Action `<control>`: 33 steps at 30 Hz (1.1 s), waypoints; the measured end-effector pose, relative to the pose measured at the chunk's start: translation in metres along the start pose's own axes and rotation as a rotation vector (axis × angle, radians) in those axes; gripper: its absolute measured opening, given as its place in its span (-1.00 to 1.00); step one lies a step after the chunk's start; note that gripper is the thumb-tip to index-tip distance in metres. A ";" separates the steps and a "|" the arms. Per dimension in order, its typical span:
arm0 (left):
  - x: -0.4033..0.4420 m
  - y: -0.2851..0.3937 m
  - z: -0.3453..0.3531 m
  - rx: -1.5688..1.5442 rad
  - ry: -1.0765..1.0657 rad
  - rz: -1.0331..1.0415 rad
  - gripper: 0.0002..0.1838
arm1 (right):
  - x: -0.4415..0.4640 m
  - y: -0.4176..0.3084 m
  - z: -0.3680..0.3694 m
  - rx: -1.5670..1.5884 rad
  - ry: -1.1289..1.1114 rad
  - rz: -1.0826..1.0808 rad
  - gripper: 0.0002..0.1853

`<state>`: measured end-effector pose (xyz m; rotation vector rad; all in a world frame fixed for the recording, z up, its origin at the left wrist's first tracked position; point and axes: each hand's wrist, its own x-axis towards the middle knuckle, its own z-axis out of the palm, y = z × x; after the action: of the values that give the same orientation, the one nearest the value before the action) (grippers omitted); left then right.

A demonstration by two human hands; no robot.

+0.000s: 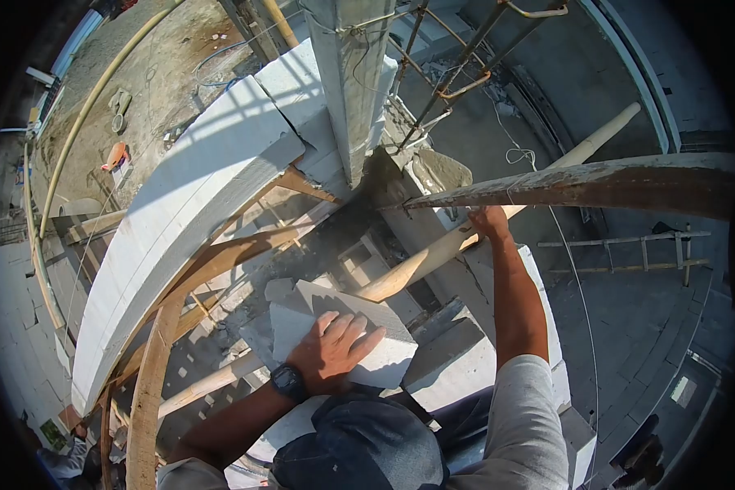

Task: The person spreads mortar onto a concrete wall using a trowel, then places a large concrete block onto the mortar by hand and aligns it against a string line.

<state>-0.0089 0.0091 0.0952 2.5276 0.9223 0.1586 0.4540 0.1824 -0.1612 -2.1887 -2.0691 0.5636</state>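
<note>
White block (390,359) lies under the spread fingers of the left hand (331,351), which rests on it without clenching, at a construction site in bright sun. The right hand (488,222) grasps a pale round pole (408,273) where it passes below a long, weathered beam (596,184). Beyond the block, a curved white wall (188,180) sweeps along the left side, its upper surface striped with shadow, toward an upright grey column (347,106). Wet-looking mortar (441,171) sits near the column's foot. Sandy ground (163,57) spreads outside the curve; at right, a ladder (612,242) lies across the shaded grey area below.
</note>
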 end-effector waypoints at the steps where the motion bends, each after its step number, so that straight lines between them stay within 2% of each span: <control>1: -0.001 0.000 0.000 -0.005 0.002 -0.002 -0.35 | 0.000 -0.002 -0.001 -0.029 -0.053 0.013 -0.48; 3: 0.000 0.000 0.000 -0.002 0.007 0.000 -0.35 | 0.003 -0.010 -0.009 -0.091 -0.157 0.042 -0.49; 6: 0.001 0.000 -0.001 -0.009 0.005 0.004 -0.35 | 0.005 -0.049 -0.045 -0.140 -0.368 0.266 -0.44; 9: 0.000 -0.001 -0.001 -0.021 0.014 -0.002 -0.36 | -0.001 -0.041 -0.054 -0.150 -0.081 0.077 -0.50; 12: 0.000 0.000 -0.001 0.016 0.007 0.006 -0.40 | 0.005 -0.015 -0.068 -0.451 -0.042 -0.038 -0.30; 15: 0.002 0.001 -0.005 0.003 -0.003 -0.004 -0.39 | 0.005 -0.004 -0.087 -0.337 -0.043 -0.005 -0.31; 16: 0.003 0.002 -0.007 -0.013 -0.007 -0.011 -0.38 | 0.006 -0.009 -0.095 -0.341 -0.076 0.079 -0.35; 19: 0.002 0.000 -0.005 -0.013 -0.032 -0.007 -0.31 | 0.001 -0.015 -0.106 -0.515 -0.085 0.038 -0.46; 22: 0.001 -0.002 -0.004 0.047 -0.048 0.015 -0.25 | -0.006 -0.005 -0.109 -0.511 0.060 -0.022 -0.65; 25: 0.003 0.001 -0.005 -0.007 -0.058 -0.010 -0.16 | -0.008 0.002 -0.115 -0.607 -0.019 -0.028 -0.75; 26: 0.002 0.000 -0.003 0.016 -0.057 0.001 -0.13 | -0.012 0.004 -0.119 -0.647 0.128 -0.154 -0.76; 29: -0.001 -0.002 0.002 0.061 -0.061 0.016 -0.04 | -0.013 0.011 -0.124 -0.652 0.238 -0.251 -0.78; 30: -0.001 -0.002 -0.001 0.053 -0.066 0.015 0.00 | -0.018 0.008 -0.125 -0.623 0.321 -0.252 -0.79; 33: 0.000 -0.001 -0.004 0.021 -0.096 0.004 0.08 | -0.034 -0.025 -0.145 -0.537 0.099 0.035 -0.78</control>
<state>-0.0107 0.0109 0.0984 2.5325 0.8855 0.0278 0.4749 0.1793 -0.0117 -2.4496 -2.3345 -0.1236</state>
